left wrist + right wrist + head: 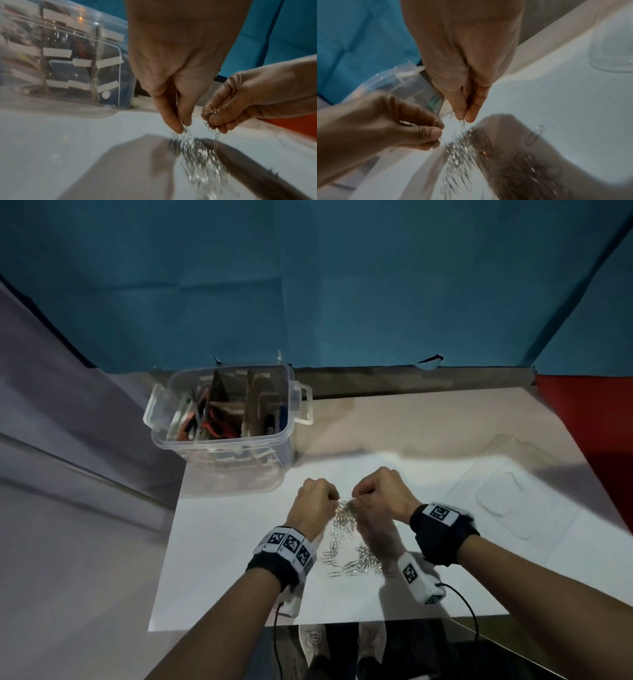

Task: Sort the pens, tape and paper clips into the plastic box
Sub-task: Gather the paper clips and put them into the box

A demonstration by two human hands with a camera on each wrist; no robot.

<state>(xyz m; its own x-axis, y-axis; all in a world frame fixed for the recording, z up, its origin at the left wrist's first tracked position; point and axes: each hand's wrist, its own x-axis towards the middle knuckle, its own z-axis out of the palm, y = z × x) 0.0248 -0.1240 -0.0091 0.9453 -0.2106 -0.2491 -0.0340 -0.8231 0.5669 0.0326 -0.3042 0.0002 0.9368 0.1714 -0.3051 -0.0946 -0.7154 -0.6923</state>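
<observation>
Paper clips (343, 517) hang in a tangled bunch between my 2 hands, above the loose clips scattered on the white sheet (219, 546) covering the bench. My left hand (313, 505) pinches 1 end of the bunch between thumb and fingertips; my right hand (378, 496) pinches the other end the same way. The bunch's long axis runs down from the pinch points toward the sheet. From my hands the plastic box (291, 405) stands at 11 o'clock, open, nearer my left hand, already holding pens and red-handled scissors between its dividers. I judge the carry goes up and left over its near rim.
</observation>
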